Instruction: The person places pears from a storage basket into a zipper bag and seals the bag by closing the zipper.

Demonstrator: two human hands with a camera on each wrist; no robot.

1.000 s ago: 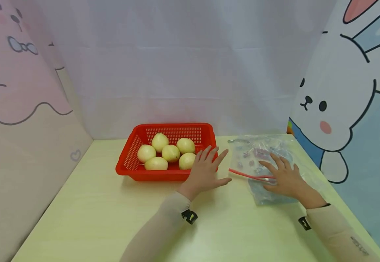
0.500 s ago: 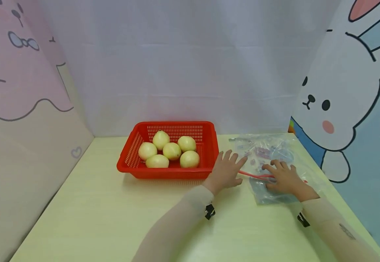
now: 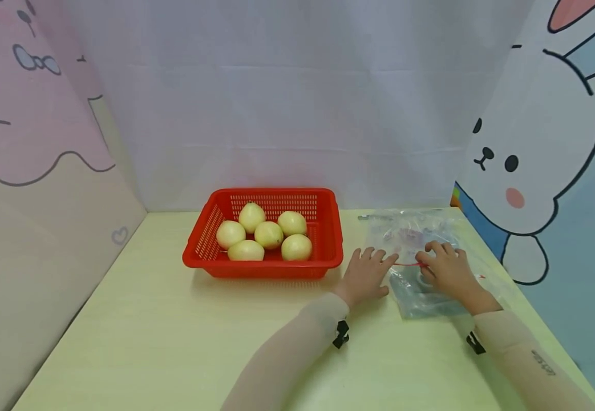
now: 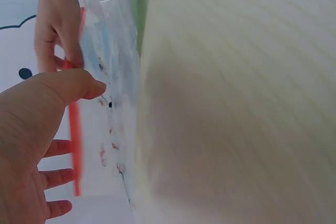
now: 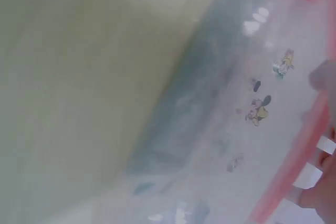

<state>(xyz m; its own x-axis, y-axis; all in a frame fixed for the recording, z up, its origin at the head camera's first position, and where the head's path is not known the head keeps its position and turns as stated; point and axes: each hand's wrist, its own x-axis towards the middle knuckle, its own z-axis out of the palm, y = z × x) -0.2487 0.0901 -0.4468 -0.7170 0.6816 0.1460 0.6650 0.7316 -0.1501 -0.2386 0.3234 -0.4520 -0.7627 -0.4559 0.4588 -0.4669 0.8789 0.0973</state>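
A clear plastic bag [image 3: 420, 305] with small printed figures lies at the right of the table, a red strip [image 3: 407, 264] running along its edge. My right hand [image 3: 449, 276] pinches this strip, fingers bent over it. Farther left along it, my left hand [image 3: 365, 278] reaches in with its fingertips right at the strip's end. In the left wrist view, the left thumb [image 4: 86, 85] stands out in front of the strip and the other fingers [image 4: 60, 178] are stretched toward it. The right wrist view shows the right fingers [image 5: 310, 198] behind the strip.
Left of the bag, a red plastic basket [image 3: 263, 269] holds several round pale yellow-green fruits [image 3: 268, 235]. A white curtain [image 3: 292, 114] hangs behind the table [image 3: 138, 319], and panels printed with cartoon animals stand at both sides.
My left hand has moved right, from the basket's front corner to the red strip. The right hand's spread fingers have bent in and taken hold of the strip.
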